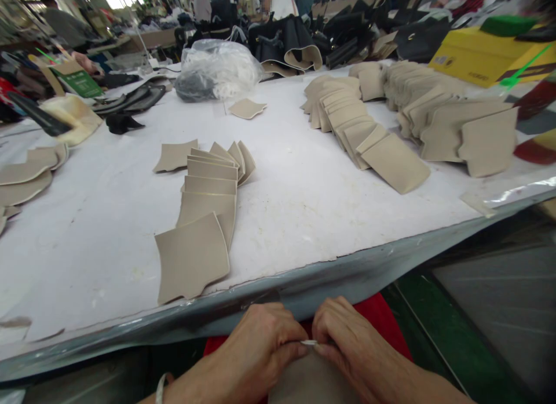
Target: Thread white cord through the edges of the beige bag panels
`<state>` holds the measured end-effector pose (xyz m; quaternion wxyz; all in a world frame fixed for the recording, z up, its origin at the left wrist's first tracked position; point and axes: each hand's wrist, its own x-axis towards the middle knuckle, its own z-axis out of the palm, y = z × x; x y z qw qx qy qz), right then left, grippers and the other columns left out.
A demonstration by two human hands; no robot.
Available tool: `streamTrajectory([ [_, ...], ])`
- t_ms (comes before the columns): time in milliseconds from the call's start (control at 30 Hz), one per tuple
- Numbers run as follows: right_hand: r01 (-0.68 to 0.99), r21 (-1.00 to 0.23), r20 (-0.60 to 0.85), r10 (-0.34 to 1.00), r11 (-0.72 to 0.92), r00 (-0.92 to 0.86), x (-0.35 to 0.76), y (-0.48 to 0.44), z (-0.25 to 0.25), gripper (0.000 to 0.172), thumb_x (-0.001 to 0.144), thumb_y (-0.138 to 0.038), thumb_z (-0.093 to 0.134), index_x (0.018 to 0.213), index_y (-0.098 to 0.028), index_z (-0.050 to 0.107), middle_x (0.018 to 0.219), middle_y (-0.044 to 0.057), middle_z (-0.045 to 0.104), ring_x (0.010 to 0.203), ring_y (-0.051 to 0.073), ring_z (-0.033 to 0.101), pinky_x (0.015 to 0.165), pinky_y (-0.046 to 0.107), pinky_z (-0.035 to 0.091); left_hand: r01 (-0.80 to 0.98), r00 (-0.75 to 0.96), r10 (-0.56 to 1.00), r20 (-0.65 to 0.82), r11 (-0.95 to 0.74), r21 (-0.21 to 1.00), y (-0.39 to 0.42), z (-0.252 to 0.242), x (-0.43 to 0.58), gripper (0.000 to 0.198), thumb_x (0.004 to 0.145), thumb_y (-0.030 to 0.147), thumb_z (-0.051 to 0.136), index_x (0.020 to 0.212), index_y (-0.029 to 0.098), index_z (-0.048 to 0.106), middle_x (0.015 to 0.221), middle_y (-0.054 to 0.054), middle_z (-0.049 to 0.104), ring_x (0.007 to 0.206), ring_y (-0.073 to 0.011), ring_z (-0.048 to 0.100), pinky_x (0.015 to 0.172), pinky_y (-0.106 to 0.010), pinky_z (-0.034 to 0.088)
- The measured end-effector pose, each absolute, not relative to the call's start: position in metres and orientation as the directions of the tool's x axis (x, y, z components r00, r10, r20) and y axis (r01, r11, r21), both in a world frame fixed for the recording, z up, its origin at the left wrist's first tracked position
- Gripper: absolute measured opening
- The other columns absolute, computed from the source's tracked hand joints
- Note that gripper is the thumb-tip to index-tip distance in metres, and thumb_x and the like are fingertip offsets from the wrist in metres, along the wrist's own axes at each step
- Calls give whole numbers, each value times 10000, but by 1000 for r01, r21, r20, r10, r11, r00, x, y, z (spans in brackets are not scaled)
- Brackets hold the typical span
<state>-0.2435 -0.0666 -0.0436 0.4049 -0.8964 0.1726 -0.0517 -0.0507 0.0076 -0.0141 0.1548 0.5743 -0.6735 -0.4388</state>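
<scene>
Below the table's front edge, my left hand point(260, 346) and my right hand point(347, 340) meet fingertip to fingertip. Both pinch the top edge of a beige cut piece point(310, 381) that lies in my lap over red cloth point(382, 317). A thin pale strip shows between the fingertips. On the white table point(304, 207) in front, a fanned row of beige cut pieces point(204, 218) runs away from me, the nearest one overhanging the edge.
More beige pieces lie stacked at the right point(373, 131) and far right point(456, 120), and at the left edge point(26, 172). A clear plastic bag point(217, 68), black parts point(130, 99) and a yellow box point(482, 56) sit at the back. Other people work beyond.
</scene>
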Motion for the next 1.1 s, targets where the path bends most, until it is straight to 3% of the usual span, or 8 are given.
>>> streamTrajectory([
  [167, -284, -783, -49, -400, -554, 915, -251, -69, -40, 142, 923, -72, 469, 835, -183, 474, 877, 56, 577, 823, 210, 506, 744, 354, 426, -640, -306, -905, -296, -35, 767, 5, -12, -54, 208, 909, 118, 593, 731, 140, 696, 701, -1, 647, 696, -118, 581, 632, -213, 358],
  [267, -378, -812, -169, -442, -445, 881, -255, -73, -32, 142, 866, -55, 583, 927, -166, 518, 948, 57, 586, 893, 211, 516, 795, 348, 434, -634, -306, -900, -310, -50, 772, 4, -11, -54, 194, 897, 75, 582, 776, 152, 711, 735, 3, 660, 719, -122, 586, 654, -213, 367],
  [367, -410, -815, -251, -389, -409, 886, -255, -77, -28, 162, 865, -81, 632, 979, -170, 559, 983, 40, 605, 954, 211, 517, 862, 358, 411, -616, -302, -911, -280, -38, 787, 4, -13, -53, 181, 888, 81, 579, 825, 169, 724, 753, 0, 668, 727, -128, 592, 657, -221, 366],
  [467, -362, -815, -218, -339, -453, 915, -254, -79, -33, 53, 918, -132, 594, 922, -179, 569, 918, 13, 610, 928, 191, 525, 923, 382, 356, -614, -290, -924, -249, -20, 789, 6, -19, -52, 204, 908, 132, 539, 848, 185, 726, 736, -7, 662, 713, -137, 589, 637, -237, 352],
  [667, -313, -839, -165, -339, -445, 926, -262, -83, -45, 126, 974, -223, 549, 852, -192, 551, 832, -28, 573, 866, 151, 524, 914, 356, 314, -626, -299, -946, -126, 94, 774, 14, -33, -52, 260, 912, 220, 453, 772, 196, 671, 646, -9, 606, 634, -146, 548, 582, -268, 299],
  [900, -320, -848, -160, -372, -423, 914, -274, -86, -49, 136, 963, -282, 588, 860, -192, 595, 819, -26, 595, 843, 153, 543, 924, 376, 285, -675, -281, -922, -266, -7, 738, 12, -23, -49, 204, 872, 150, 495, 807, 200, 682, 729, -9, 652, 716, -152, 589, 624, -247, 346],
  [1100, -270, -855, -83, -398, -442, 914, -268, -86, -49, 255, 975, -356, 557, 805, -179, 630, 731, -10, 616, 760, 156, 535, 853, 373, 320, -705, -307, -894, -326, -16, 709, -3, -19, -64, 127, 877, 190, 589, 828, 201, 706, 777, -9, 700, 746, -163, 628, 642, -240, 364],
])
